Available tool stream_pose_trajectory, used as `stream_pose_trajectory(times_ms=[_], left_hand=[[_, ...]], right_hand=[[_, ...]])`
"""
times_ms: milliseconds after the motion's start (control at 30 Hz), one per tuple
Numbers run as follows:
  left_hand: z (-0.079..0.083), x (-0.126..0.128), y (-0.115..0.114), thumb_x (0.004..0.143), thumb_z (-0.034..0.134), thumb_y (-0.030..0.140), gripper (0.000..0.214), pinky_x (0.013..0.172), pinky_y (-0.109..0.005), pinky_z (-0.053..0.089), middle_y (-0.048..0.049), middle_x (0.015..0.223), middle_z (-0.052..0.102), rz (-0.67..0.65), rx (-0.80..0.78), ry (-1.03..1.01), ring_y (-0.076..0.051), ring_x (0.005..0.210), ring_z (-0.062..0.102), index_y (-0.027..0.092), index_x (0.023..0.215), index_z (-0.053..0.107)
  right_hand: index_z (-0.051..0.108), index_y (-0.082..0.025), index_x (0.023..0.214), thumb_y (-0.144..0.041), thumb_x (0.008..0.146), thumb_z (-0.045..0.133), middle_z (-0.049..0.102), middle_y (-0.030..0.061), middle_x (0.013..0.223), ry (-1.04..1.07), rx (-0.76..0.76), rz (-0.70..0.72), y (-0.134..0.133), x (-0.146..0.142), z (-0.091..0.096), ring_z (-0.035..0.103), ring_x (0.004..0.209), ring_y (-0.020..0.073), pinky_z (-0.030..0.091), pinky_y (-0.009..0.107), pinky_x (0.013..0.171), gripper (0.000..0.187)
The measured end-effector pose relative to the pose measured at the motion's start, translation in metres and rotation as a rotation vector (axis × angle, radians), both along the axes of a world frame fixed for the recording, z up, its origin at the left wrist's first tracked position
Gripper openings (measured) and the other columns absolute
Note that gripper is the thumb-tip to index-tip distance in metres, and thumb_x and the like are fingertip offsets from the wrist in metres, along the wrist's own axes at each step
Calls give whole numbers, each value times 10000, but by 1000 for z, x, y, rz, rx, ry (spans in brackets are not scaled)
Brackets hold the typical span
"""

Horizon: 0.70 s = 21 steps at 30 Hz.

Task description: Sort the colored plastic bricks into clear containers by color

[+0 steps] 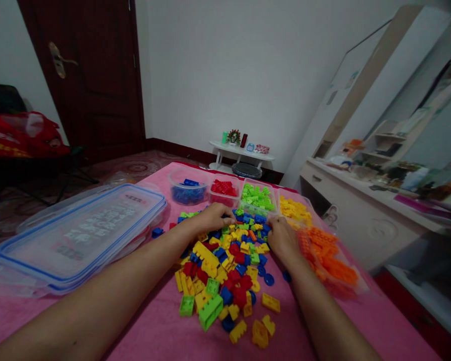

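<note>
A heap of mixed toy building bricks (229, 260) in yellow, red, blue and green lies on a pink cloth (154, 321). At the far left of the heap is my left hand (215, 217), its fingers curled down among the bricks. Whatever is between its fingertips is too small to make out. My right hand (283, 238) rests at the heap's far right side, fingers bent inward beside some blue bricks (261, 219). Its fingertips are partly hidden, and I cannot make out what they hold.
Beyond the heap stand clear tubs of blue (188, 193), red (224, 189), green (257, 196) and yellow bricks (296, 210). A tub of orange bricks (328, 255) sits right of my right arm. Stacked clear lids (86, 230) with blue edging lie to the left.
</note>
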State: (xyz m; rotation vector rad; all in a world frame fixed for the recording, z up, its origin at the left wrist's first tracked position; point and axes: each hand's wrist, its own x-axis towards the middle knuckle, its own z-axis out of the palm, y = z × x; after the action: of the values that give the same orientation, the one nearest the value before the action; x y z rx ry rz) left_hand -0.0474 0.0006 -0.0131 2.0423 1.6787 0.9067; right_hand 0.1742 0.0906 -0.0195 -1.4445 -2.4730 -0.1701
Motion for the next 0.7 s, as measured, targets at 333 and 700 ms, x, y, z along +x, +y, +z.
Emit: stream_pose_trajectory(times_ms=[333, 700], left_hand=[[9, -6, 0, 825, 471, 398, 386, 561, -189, 373, -48, 753, 686, -19, -41, -154, -113, 623, 552, 88, 798, 699], [47, -20, -23, 668, 596, 217, 176, 511, -196, 338, -37, 656, 687, 137, -212, 321, -121, 568, 560, 151, 743, 741]], right_hand=[[672, -201, 889, -302, 765, 513, 682, 45, 895, 214, -95, 72, 1, 6, 33, 608, 833, 178, 402, 250, 699, 226], [670, -171, 1022, -206, 821, 433, 613, 186, 1099, -245, -130, -78, -12, 8, 30, 616, 951, 307, 453, 378, 710, 313]])
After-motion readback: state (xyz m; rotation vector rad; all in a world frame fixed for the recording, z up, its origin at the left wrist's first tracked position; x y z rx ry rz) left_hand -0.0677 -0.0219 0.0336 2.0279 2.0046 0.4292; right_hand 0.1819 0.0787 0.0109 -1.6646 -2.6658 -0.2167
